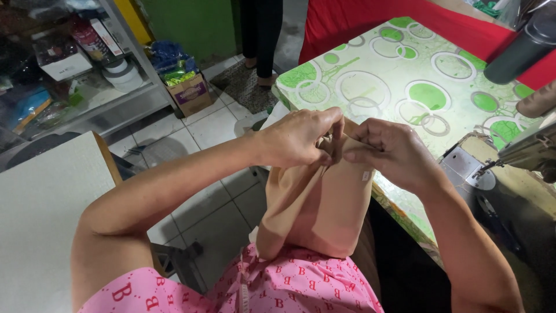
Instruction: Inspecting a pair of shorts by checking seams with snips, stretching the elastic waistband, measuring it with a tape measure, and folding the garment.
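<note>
Both hands [341, 145] pinching the top of peach fabric [318, 203], long axis hanging downward

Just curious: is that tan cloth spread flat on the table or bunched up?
Bunched up: the tan cloth hangs in folds from both hands, pinched at its top edge.

We see a plain tan cloth [324, 203], a pink garment [289, 287] patterned with small red letters, a tabletop [405, 75] in white with green discs and grey-white rings, red fabric [359, 20] behind it, pale grey floor tiles [214, 124], a green wall [185, 20], and a white board [40, 220] at left.
</note>
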